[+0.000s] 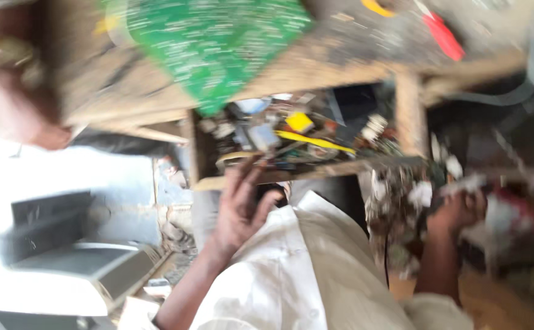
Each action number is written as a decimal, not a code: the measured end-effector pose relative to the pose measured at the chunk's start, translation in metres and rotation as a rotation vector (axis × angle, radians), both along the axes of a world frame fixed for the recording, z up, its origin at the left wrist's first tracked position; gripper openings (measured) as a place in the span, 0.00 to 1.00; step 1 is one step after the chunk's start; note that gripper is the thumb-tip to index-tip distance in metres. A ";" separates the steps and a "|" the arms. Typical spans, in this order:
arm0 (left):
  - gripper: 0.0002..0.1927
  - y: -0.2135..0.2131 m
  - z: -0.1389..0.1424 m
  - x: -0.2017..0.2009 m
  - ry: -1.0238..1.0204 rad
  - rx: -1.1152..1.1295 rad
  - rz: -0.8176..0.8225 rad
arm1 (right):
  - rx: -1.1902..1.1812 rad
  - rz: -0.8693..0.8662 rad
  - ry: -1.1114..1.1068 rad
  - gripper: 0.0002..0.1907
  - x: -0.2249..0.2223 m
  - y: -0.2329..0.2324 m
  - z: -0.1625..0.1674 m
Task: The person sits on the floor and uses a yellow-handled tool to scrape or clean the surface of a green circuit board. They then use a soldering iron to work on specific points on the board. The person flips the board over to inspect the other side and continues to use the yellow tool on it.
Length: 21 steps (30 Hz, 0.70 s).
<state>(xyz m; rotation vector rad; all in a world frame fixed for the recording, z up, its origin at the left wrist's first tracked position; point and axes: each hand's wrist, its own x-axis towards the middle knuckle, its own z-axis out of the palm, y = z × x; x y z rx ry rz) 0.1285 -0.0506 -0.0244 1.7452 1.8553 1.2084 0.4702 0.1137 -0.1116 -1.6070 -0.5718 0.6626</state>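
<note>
With spread fingers the left hand (240, 205) reached at the front edge of the open wooden drawer (291, 135) of small parts below the green circuit board (215, 46), while the right hand (459, 211), right of the drawer, gripped blurred clutter, its fingers unreadable.

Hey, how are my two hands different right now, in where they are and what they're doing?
The left hand is spread open with fingers raised at the front edge of the open wooden drawer full of small parts; the right hand is curled, reaching into a cluttered heap beside the drawer. The left hand looks empty; blur hides whether the right hand grips anything. Both are bare and come out of a white shirt.
</note>
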 end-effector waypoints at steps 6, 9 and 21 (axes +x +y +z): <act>0.33 -0.051 0.007 -0.024 -0.022 0.131 -0.003 | 0.307 0.278 -0.174 0.19 -0.047 -0.034 0.031; 0.32 -0.066 0.006 -0.032 -0.010 0.141 0.053 | 0.442 0.414 -0.347 0.22 -0.057 -0.038 0.047; 0.32 -0.071 -0.002 -0.050 0.155 0.196 0.151 | 0.373 0.560 -0.700 0.25 -0.069 -0.076 0.055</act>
